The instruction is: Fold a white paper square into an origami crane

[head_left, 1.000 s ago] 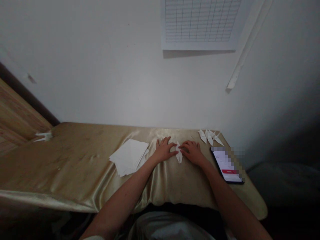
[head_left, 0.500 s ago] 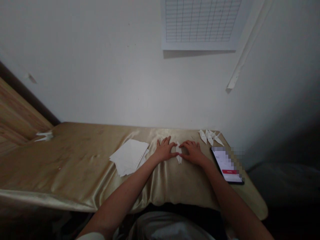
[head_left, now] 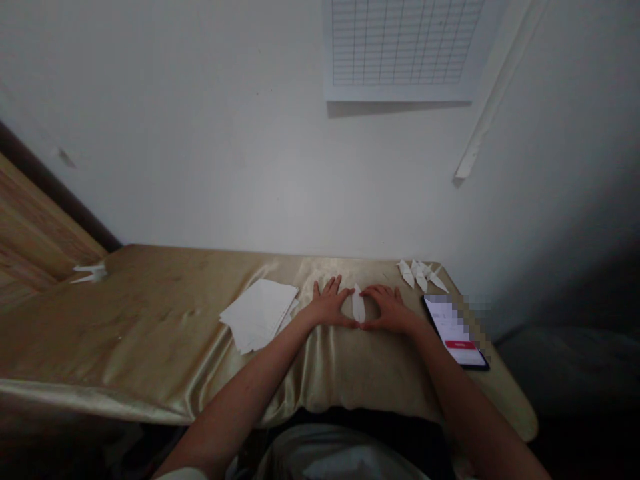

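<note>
A small folded white paper piece (head_left: 358, 305), long and pointed, lies flat on the gold satin cloth (head_left: 150, 333) between my hands. My left hand (head_left: 329, 305) rests flat just left of it, fingers spread, thumb reaching to the paper's near tip. My right hand (head_left: 389, 310) lies flat on its right side, thumb meeting the same tip. Neither hand grips anything; both press down on the cloth beside the paper.
A stack of white paper sheets (head_left: 259, 313) lies left of my left hand. Several finished folded paper pieces (head_left: 420, 274) sit at the back right corner. A phone (head_left: 454, 330) with a lit screen lies to the right. Another folded piece (head_left: 90, 271) sits far left. A wall stands close behind.
My thumbs slid toward me along the folded paper to its near tip, so its upper part now shows between my hands. The hands themselves stayed in place.
</note>
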`<state>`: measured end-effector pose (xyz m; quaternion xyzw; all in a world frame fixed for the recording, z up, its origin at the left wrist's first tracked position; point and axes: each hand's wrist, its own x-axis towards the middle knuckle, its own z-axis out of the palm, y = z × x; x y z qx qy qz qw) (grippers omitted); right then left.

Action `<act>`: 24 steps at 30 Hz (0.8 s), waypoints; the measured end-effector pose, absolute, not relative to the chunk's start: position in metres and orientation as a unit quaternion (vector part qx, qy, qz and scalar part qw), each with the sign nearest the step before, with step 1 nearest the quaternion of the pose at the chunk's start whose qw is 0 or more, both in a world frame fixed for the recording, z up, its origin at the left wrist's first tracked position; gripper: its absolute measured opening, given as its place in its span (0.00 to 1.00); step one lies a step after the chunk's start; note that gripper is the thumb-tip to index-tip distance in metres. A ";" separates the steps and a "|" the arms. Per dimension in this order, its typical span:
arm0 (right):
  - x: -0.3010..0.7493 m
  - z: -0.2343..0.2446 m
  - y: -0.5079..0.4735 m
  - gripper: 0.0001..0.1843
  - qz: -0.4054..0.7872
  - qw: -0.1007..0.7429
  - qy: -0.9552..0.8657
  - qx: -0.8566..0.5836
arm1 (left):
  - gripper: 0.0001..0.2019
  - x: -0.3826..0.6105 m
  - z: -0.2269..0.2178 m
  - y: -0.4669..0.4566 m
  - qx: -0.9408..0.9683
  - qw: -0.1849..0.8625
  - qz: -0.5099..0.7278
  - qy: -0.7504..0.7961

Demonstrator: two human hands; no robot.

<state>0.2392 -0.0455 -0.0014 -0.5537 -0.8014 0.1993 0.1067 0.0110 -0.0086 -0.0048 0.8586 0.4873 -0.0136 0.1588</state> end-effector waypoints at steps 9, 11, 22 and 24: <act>0.243 -0.010 -0.045 0.41 0.203 0.156 -0.800 -0.542 | 0.55 0.005 -0.010 -0.015 0.871 0.152 0.051 0.464; 0.244 -0.012 -0.043 0.30 0.204 0.173 -0.799 -0.538 | 0.50 0.004 -0.010 -0.015 0.867 0.158 0.066 0.468; 0.236 -0.021 -0.034 0.07 0.149 0.248 -0.781 -0.554 | 0.26 0.010 -0.011 -0.017 0.857 0.142 0.141 0.475; 0.237 -0.021 -0.033 0.06 0.146 0.249 -0.778 -0.557 | 0.22 0.010 -0.009 -0.017 0.861 0.142 0.139 0.468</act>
